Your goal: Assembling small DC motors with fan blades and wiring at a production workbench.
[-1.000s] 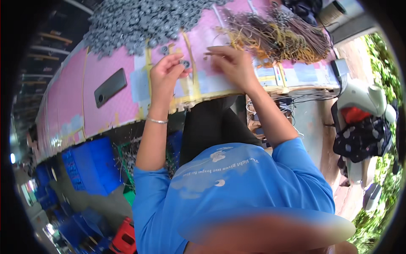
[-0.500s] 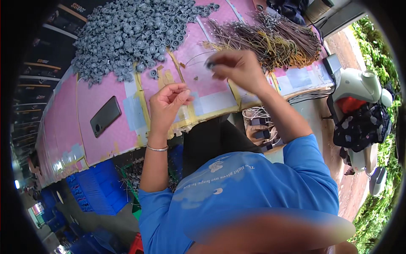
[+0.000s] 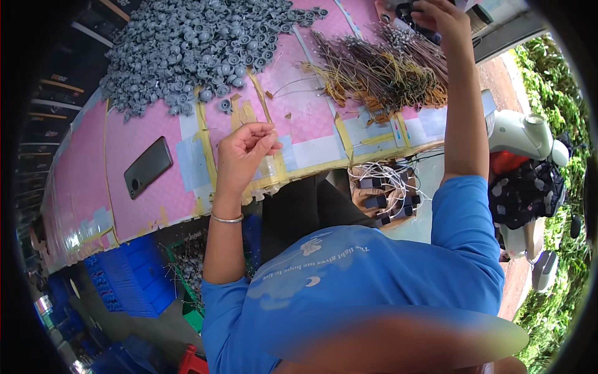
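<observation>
My left hand (image 3: 244,156) hovers over the near edge of the table, thumb and fingertips drawn together in a pinch. Whatever may be between them is too small to make out. At the far right corner my right hand (image 3: 441,20) reaches over some dark items, its fingers apart and no held thing visible. Just below that hand lies a bundle of thin wires (image 3: 380,68) with brown and yellow ends. A heap of grey dome-shaped plastic parts (image 3: 193,53) covers the far left of the table. One loose grey part (image 3: 225,106) sits at the heap's near edge.
The pink tabletop (image 3: 140,121) is patched with tape. A dark phone (image 3: 148,167) lies at left. Below stand a blue crate (image 3: 134,277) and a green basket (image 3: 194,319) of wired parts. Black adapters with white cables (image 3: 377,201) and a white sewing-machine-like device (image 3: 520,131) are at right.
My right hand has swung from mid-table to the far right corner; the small dark grey part it held no longer shows. My left hand stays nearly still.
</observation>
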`<state>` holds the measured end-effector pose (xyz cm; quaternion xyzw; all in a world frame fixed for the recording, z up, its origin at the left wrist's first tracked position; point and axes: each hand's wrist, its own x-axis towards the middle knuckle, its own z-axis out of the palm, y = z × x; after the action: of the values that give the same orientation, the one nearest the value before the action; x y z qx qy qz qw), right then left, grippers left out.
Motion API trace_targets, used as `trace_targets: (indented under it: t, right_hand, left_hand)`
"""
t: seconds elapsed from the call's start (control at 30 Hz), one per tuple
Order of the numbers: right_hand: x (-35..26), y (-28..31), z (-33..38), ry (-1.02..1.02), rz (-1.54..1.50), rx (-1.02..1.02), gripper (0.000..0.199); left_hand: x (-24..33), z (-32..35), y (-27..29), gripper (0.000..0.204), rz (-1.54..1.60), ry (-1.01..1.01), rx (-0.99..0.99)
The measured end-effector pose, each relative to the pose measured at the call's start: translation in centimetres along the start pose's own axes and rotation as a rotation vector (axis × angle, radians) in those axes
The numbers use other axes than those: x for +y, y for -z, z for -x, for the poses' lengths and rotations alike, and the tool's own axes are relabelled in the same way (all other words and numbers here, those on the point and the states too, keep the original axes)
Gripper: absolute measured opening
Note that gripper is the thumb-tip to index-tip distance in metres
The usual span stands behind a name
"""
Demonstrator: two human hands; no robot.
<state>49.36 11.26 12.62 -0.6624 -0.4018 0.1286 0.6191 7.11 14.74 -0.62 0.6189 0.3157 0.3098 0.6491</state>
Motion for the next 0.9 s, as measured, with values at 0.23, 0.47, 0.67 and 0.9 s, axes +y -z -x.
trace_targets:
  t: [0.23,0.47,0.67,0.9]
  right_hand:
    - [1.2,-6.2,18.3,-0.186,0.039,-0.576,0.020]
    - [2.4,-10.8,22.6,0.182,0.598,-0.406,0.047]
    - [4.2,-12.5,21.9,0.305,0.769,-0.385,0.036]
    - [3.5,-14.7,19.4,0.279,0.552,-0.332,0.030]
  left_hand:
    - [-1.2,-0.3,1.1,0.016,-0.007,-0.120,0.257]
    - [-0.8,-1.3,3.3,0.027,-0.325,-0.375,0.567]
    - [0.5,-1.1,7.0,0.030,-0.877,-0.303,0.622]
    - [-0.3,-5.2,6.5,0.019,-1.177,-0.457,0.385]
